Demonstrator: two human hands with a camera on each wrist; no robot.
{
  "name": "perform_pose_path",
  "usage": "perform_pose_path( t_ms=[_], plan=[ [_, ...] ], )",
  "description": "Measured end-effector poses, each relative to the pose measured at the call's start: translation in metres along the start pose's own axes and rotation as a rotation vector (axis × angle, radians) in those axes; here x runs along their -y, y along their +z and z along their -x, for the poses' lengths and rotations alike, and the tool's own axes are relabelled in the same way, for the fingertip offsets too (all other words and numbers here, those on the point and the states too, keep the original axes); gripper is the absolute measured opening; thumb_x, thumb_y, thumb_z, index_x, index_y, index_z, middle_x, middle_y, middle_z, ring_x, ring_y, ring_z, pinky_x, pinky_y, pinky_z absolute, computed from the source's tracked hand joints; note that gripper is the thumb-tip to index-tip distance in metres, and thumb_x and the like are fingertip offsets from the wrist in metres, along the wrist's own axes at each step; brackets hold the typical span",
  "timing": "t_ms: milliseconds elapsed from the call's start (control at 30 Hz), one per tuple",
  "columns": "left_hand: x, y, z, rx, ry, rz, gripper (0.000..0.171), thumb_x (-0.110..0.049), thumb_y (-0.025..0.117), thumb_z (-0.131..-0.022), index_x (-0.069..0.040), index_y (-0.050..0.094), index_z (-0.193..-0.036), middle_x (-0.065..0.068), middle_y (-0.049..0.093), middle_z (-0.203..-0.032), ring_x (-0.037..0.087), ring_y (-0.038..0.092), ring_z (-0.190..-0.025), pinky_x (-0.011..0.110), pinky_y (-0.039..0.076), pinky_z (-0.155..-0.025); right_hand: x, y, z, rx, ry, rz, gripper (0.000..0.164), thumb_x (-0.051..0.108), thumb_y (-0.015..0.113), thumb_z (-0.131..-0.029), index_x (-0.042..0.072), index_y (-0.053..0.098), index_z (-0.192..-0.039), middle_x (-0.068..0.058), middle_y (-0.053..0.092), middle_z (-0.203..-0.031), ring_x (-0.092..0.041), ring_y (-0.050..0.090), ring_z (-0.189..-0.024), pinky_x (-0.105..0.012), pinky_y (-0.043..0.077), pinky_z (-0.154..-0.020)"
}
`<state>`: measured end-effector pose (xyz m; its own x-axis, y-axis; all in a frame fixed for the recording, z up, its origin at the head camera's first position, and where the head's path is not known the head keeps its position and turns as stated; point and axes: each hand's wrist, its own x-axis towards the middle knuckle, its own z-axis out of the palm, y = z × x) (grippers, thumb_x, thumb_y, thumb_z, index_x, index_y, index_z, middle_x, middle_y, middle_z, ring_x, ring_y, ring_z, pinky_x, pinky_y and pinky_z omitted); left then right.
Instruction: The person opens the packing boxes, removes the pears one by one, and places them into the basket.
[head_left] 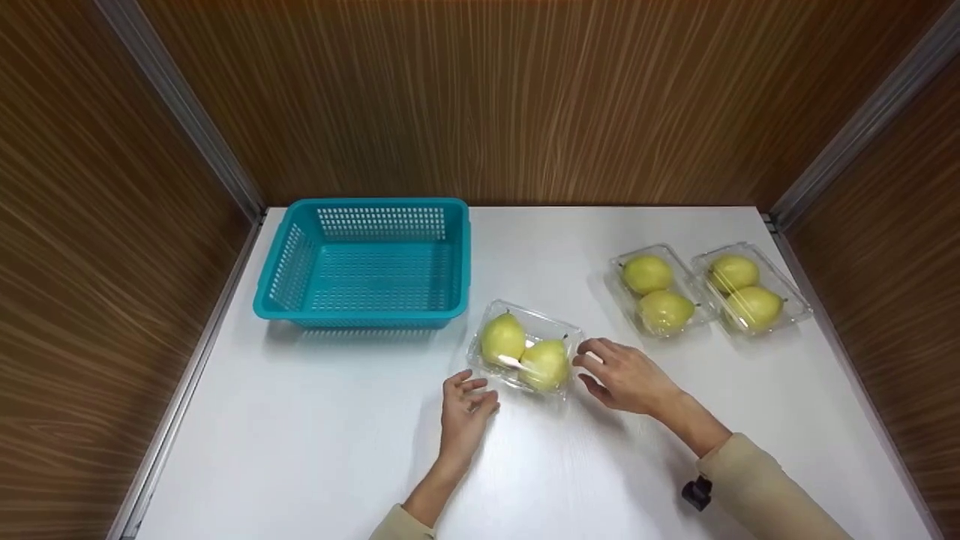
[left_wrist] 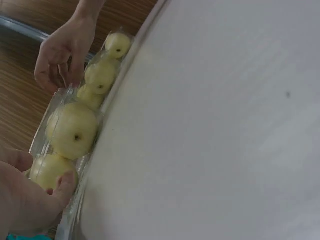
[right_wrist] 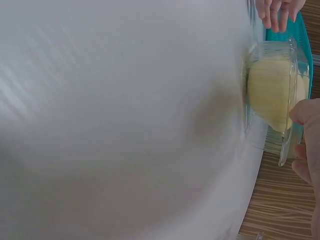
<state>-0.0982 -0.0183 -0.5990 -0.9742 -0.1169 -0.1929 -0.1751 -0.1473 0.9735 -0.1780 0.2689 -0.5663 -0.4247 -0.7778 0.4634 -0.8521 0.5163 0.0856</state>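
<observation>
A clear plastic clamshell box (head_left: pixel 531 315) with two yellow-green pears (head_left: pixel 503 339) inside lies on the white table, slightly turned. At its near left corner is my left hand (head_left: pixel 466 420), fingers loosely bent and thumb apart from them. My right hand (head_left: pixel 621 375) reaches in from the other side, its fingertips right at the box's right edge. In the right wrist view the thumb overlaps the rim of the box (right_wrist: pixel 287 145). Neither hand has its fingers closed round the box. The left wrist view shows a hand on either side of the pears (left_wrist: pixel 72 131).
An open teal basket (head_left: pixel 362 321) with perforated sides stands at the back left. Two more clear boxes, one with pears (head_left: pixel 666 311) and another with pears (head_left: pixel 754 308), lie side by side at the right. Wood-grain panels (head_left: pixel 480 105) wall the white table (head_left: pixel 300 450) at back and sides.
</observation>
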Motion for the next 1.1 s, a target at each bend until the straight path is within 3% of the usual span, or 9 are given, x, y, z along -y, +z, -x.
perform_pose_path(
  t_ms=[133,300,467,567,800,1100],
  plan=[
    [0.002,0.006,-0.002,0.002,-0.039,0.169,0.054,0.003,0.068,-0.097,0.005,0.038,-0.141,0.026,0.059,-0.127,0.019,0.073,-0.100,0.028,0.064,-0.087,0.001,0.003,0.002,-0.015,-0.016,-0.010,0.031,0.008,0.083,-0.078,0.013,0.067,-0.103,-0.005,0.066,-0.103,-0.022,0.071,-0.092,-0.033,0.062,-0.069],
    [0.005,0.012,-0.009,-0.009,-0.075,0.298,0.051,0.008,0.066,-0.096,0.006,0.037,-0.138,0.019,0.060,-0.118,0.018,0.074,-0.097,0.030,0.065,-0.088,0.001,0.008,0.003,-0.042,-0.051,0.009,0.027,0.002,0.079,-0.078,0.011,0.067,-0.101,-0.006,0.068,-0.101,-0.024,0.072,-0.094,-0.034,0.063,-0.070],
    [0.007,0.016,-0.014,-0.007,-0.103,0.379,0.050,0.011,0.063,-0.095,0.007,0.036,-0.137,0.015,0.057,-0.114,0.017,0.069,-0.096,0.032,0.065,-0.091,0.001,0.011,0.004,-0.042,-0.074,0.045,0.012,0.006,0.067,-0.090,0.011,0.068,-0.100,-0.007,0.069,-0.102,-0.026,0.071,-0.095,-0.034,0.063,-0.074],
    [0.007,0.018,-0.014,-0.003,-0.106,0.395,0.051,0.012,0.063,-0.094,0.008,0.036,-0.137,0.015,0.055,-0.114,0.016,0.068,-0.094,0.032,0.065,-0.092,0.001,0.011,0.005,-0.038,-0.086,0.058,0.010,0.007,0.063,-0.093,0.011,0.068,-0.102,-0.007,0.069,-0.103,-0.026,0.071,-0.096,-0.034,0.063,-0.074],
    [0.008,0.023,-0.017,-0.010,-0.105,0.403,0.052,0.013,0.066,-0.092,0.006,0.038,-0.136,0.013,0.054,-0.112,0.017,0.070,-0.093,0.030,0.065,-0.085,0.005,0.011,0.004,-0.051,-0.126,0.115,0.019,0.006,0.070,-0.083,0.012,0.068,-0.100,-0.006,0.069,-0.101,-0.025,0.070,-0.094,-0.032,0.062,-0.074],
    [0.008,0.026,-0.018,-0.016,-0.101,0.390,0.055,0.016,0.063,-0.091,0.007,0.036,-0.138,0.015,0.055,-0.113,0.016,0.069,-0.090,0.028,0.065,-0.081,0.010,0.013,0.001,-0.063,-0.163,0.132,0.018,0.005,0.062,-0.085,0.012,0.069,-0.099,-0.004,0.070,-0.100,-0.023,0.070,-0.092,-0.032,0.062,-0.075]
  ],
)
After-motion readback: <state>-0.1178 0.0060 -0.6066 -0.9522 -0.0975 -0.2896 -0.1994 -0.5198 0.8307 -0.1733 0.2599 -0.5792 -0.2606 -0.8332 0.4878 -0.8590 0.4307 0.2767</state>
